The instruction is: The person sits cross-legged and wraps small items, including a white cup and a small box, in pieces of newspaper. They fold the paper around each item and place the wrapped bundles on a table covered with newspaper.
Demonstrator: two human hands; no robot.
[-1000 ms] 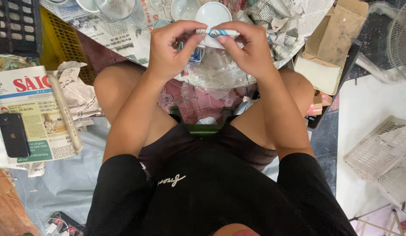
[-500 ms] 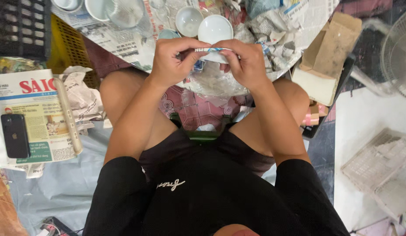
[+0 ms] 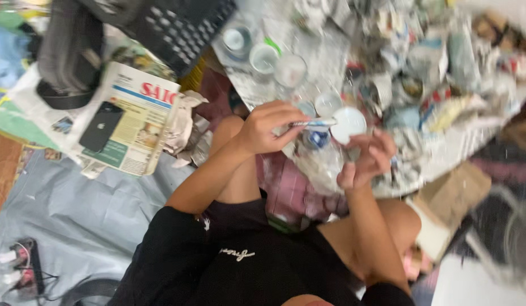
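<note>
At frame centre the left hand (image 3: 266, 129) pinches a thin blue-and-white stick (image 3: 315, 122) by one end while the right hand (image 3: 366, 160) hangs loosely curled just below, so the unsupported tip could dip into the white cup (image 3: 348, 124).

Grey floor sheet (image 3: 93, 215) under folded newspaper (image 3: 132, 122), crumpled paper (image 3: 181, 127), black crate (image 3: 172, 25).

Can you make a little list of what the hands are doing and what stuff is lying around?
left hand: holds a thin blue-and-white stick
right hand: open, fingers curled, holding nothing, just below the stick's tip
small white cups: on paper beyond the hands
black phone: lying on a newspaper
black crate: above the newspaper
picture: blurry on the right side
</note>
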